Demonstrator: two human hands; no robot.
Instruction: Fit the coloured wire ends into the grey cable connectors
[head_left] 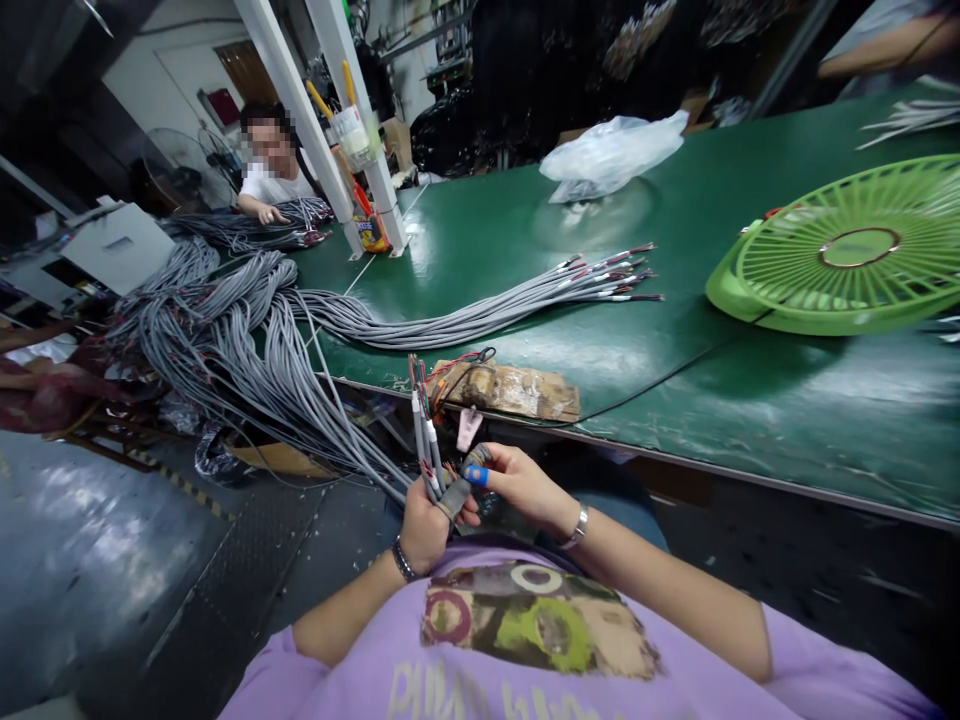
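Note:
My left hand (426, 525), its thumb wrapped in grey tape, is closed round several grey cables (420, 430) in front of my body. White sleeves and stripped red and black wire ends stick up out of this grip. Close to its thumb, my right hand (525, 485) is pinched beside the thin wire ends. Grey and blue wraps cover its fingertips; what lies between them is too small to make out. A large heap of grey cables (255, 330) runs from the bench at left down to my left hand.
On the green bench (675, 400) lie a sheaf of grey cables (480, 320), a worn wooden block (525, 390) at the edge, a clear plastic bag (611, 155) and a green fan (855, 250). White posts (330, 130) rise behind. Another person (274, 180) works at far left.

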